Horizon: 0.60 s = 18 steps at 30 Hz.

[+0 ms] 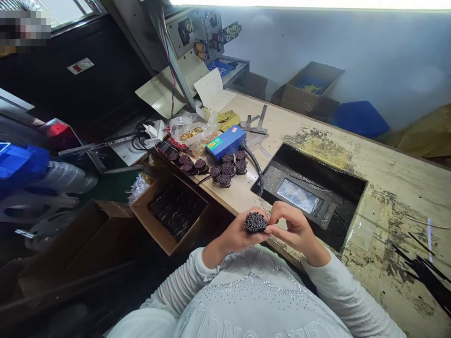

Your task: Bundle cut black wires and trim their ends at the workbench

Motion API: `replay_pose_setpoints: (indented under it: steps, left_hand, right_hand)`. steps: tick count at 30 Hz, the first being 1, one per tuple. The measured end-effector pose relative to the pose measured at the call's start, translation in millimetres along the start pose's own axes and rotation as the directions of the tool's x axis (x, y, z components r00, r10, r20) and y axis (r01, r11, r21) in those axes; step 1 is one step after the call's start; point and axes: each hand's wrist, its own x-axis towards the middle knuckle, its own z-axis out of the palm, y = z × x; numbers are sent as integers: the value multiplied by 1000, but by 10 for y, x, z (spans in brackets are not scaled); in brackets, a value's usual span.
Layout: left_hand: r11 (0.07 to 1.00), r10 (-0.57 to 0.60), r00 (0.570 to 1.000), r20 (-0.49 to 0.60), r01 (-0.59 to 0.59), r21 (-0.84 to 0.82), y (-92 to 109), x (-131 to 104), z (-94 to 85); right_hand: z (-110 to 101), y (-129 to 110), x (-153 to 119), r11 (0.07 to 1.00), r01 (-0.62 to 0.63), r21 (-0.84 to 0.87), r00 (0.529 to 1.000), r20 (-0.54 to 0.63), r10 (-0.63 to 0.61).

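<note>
My left hand point(234, 234) is wrapped round a bundle of thin black wires point(255, 222), whose packed ends face up towards me. At the bundle's right edge, the thumb and forefinger of my right hand point(294, 230) are pinched together. What lies between those fingertips is too small to make out. Both hands are close to my body, over the bench's front edge. Several similar tied bundles point(227, 169) stand on the bench beyond my left hand, beside a blue box point(227, 142) with a black corrugated hose point(256, 166) coming from it.
An open carton point(141, 199) full of dark bundles stands below the bench at left. A recess in the bench point(356, 192) holds a screen panel point(299, 195). Farther back are a clear plastic bag point(193, 129), a metal square point(259, 124) and a machine point(197, 35). Black strands point(428, 274) lie at right.
</note>
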Motion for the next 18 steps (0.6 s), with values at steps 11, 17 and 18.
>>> replay_pose_setpoints:
  steps: [11,17,18]
  left_hand:
    - [978,107,994,3,-105,182,-11,-10,-46]
    - [489,358,903,239,-399,776,-97,53,-278]
    - [392,362,884,296,-432,812,-113,61,-317]
  right_hand:
    - [-15,127,-29,956,-209,204,973,-48,224]
    - [7,337,-42,739,-638,216,770,187,610]
    - [28,371,-44,696,-678,236,734,261,626]
